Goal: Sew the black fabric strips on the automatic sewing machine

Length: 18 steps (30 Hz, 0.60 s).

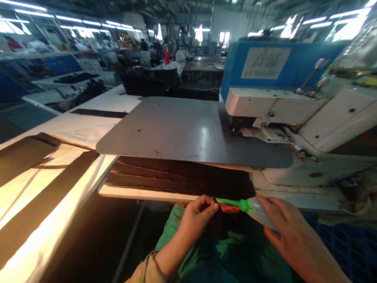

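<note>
Pinched between the thumb and fingers of my left hand is a small dark piece, with a dark strip hanging below it. My right hand is wrapped round a whitish translucent squeeze bottle. Its green nozzle points left, and the tip is at the dark piece by my left fingertips; whether they touch I cannot tell. Both hands are above my lap, in front of the table edge. Something red shows just under the nozzle.
A grey metal plate spans the work surface, with dark fabric pieces stacked beneath it. To the right stands a blue and white sewing machine. On the left, a white table carries dark fabric strips. More dark fabric is piled behind.
</note>
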Available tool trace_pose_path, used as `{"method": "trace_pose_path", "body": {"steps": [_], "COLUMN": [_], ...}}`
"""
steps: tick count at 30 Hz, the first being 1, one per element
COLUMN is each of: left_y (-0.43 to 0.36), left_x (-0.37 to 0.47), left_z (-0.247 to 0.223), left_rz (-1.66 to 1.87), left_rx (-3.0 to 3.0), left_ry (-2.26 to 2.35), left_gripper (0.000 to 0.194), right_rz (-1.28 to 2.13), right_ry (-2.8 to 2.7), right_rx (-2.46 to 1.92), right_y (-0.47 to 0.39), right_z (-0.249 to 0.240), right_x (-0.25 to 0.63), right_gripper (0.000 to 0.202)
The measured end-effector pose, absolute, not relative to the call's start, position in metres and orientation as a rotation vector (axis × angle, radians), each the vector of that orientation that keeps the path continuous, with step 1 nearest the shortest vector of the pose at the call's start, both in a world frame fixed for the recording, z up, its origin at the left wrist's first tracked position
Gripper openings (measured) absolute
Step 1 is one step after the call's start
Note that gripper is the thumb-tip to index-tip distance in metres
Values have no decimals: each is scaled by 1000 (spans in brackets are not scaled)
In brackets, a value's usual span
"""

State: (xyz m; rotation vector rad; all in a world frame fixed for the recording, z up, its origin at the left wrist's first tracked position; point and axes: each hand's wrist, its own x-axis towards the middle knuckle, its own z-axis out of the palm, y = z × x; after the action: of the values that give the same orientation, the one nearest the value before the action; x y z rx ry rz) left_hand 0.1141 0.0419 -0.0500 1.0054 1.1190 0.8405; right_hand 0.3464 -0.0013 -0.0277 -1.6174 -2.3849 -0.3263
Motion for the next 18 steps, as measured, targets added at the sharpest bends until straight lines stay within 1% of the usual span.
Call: {"method": "trace_pose_path", "body": {"steps": [9, 14, 18], "left_y": [39, 38, 39], "left_x": [116, 118, 118], "left_z": [-54, -51, -52], "left_rz": [822, 816, 819], "left_rx": [1138, 1113, 1095], "left_ry": [1144, 1135, 1134], "left_gripper": [30, 33, 36], "right_rz": [-603, -734, -727], "right_ry": [-2540, -2615, -2624], "right_rx": [-1436, -1305, -1293], "right_y": [9, 16, 16], "right_z": [14, 34, 38], "right_x": [346, 341, 339], "right_gripper": [53, 53, 52]}}
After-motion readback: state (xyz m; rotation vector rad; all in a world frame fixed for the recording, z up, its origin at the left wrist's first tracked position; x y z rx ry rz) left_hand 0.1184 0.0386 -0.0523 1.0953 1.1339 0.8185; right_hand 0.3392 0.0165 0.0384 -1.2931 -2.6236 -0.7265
